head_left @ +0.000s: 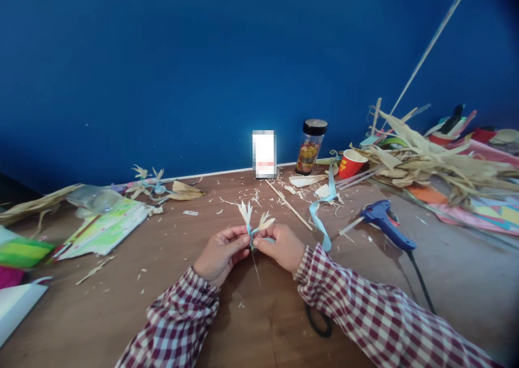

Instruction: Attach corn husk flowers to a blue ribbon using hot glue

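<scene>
Head view: in the lower centre of the frame, the left hand (225, 250) and right hand (285, 247) pinched a small flower (245, 214); two petal tufts (265, 221) seemed already bound with blue tape (251, 232), the thin stalk (257, 268) below apparently not yet wrapped.

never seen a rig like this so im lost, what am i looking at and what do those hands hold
There is no robot: these are a person's bare left hand and right hand, in burgundy and white checked sleeves. The one picture comes from a camera on their head, looking forward and down. Both hold a small craft piece with pale, petal-like strips and light blue stems. On the brown wooden table are a blue plastic glue gun, a light blue ribbon and tan, dry husks; farther back are a red paper cup and a clear jar with a black lid.
</scene>
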`<state>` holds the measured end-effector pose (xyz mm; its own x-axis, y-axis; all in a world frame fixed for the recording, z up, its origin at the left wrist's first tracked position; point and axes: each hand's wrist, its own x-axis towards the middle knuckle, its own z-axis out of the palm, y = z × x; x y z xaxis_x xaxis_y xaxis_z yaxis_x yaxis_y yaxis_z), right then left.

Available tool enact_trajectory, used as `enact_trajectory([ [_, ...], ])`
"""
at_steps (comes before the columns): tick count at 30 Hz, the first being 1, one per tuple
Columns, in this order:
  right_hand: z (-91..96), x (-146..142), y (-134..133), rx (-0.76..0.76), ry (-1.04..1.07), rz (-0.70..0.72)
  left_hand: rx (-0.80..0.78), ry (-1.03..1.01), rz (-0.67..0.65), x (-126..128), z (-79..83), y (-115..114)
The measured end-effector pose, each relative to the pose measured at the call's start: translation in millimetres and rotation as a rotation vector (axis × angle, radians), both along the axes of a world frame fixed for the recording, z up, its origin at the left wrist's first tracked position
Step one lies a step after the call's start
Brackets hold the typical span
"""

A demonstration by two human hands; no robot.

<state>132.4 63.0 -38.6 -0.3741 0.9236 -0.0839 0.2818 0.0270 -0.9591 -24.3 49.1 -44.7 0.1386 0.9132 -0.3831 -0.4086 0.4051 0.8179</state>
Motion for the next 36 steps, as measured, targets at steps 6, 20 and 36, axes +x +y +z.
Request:
enact_trajectory([
  [6, -3.9, 1.5, -2.8, 0.013, -0.04, 0.021, 0.005, 0.038, -0.026, 1.5, 5.1, -1.2],
  [20, -16.2, 4.5, 4.0, -0.125, 0.07, 0.14, -0.053, 0.106, -0.041, -2.2, 5.7, -2.2],
  [36, -13.3, 2.5, 1.1, -0.135, 0.084, 0.095, -0.053, 0.032, -0.035, -3.1, 1.7, -1.0],
])
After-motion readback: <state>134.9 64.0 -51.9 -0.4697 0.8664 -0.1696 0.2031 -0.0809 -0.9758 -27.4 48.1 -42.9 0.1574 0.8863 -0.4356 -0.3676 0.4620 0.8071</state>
